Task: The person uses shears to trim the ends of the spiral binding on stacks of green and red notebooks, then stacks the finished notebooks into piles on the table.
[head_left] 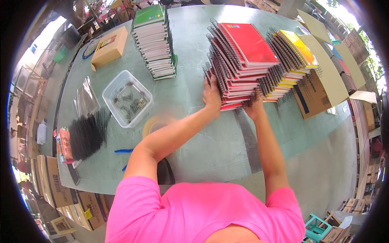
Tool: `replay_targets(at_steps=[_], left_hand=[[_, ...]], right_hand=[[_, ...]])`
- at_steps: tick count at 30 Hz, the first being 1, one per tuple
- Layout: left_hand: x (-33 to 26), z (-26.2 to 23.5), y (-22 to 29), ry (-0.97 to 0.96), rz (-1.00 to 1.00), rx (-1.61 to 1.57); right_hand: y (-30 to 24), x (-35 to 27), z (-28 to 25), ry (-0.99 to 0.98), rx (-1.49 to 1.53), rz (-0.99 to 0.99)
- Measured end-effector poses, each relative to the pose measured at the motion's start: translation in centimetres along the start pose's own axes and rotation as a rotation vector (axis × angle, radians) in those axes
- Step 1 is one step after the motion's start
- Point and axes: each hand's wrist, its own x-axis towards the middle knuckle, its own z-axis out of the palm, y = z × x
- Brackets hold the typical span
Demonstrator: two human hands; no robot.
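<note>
A tall stack of red spiral notebooks (247, 44) stands at the right of the middle of the table, its black wire bindings facing mostly left. My left hand (212, 95) presses against the stack's lower left side, fingers along the bindings. At its near right corner, my right hand (254, 106) grips the lower notebooks; its fingertips are partly hidden. Between them the two hands hold the stack. Close on its right stands a stack of yellow spiral notebooks (300, 46), behind my right hand. A stack of green notebooks (150, 15) rises farther left.
A clear plastic tub (110, 99) holds loose black coils. Left of it lie a heap of black coils (85, 137), plastic sleeves (86, 99) and a red packet (65, 143). A tape roll (156, 124) sits near my left forearm. Cardboard boxes (314, 95) flank the stacks.
</note>
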Motion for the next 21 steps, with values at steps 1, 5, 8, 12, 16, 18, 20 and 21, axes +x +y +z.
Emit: replay_targets(at_steps=[1, 5, 8, 12, 16, 18, 20, 21], left_hand=[[-1.3, 0.3, -0.3, 0.013, -0.003, 0.029], [-6.8, 1.7, 0.4, 0.031, -0.074, 0.157], [-9.1, 2.0, 0.0, -0.006, -0.063, 0.206], [-12.3, 3.0, 1.1, 0.026, -0.193, 0.284], [-12.9, 3.5, 1.0, -0.029, -0.210, 0.314], [-11.9, 2.6, 1.6, -0.141, -0.269, 0.225], [-10.4, 0.4, 2.6, -0.330, -0.378, 0.078], [-10.6, -0.9, 5.0, -0.325, -0.409, 0.260]], right_hand=[[0.1, -1.3, -0.9, 0.038, 0.025, 0.010], [0.0, -6.1, -2.8, 0.083, 0.067, -0.048], [-0.4, -8.9, -2.7, 0.135, 0.137, -0.055], [-0.7, -11.3, -3.5, 0.089, 0.126, -0.100], [-0.6, -12.1, -4.7, 0.215, 0.161, -0.123], [-1.5, -12.1, -4.4, 0.136, 0.156, -0.045], [-4.4, -13.0, -3.8, -0.070, 0.179, 0.121], [-6.6, -13.7, -2.3, 0.143, 0.211, 0.126]])
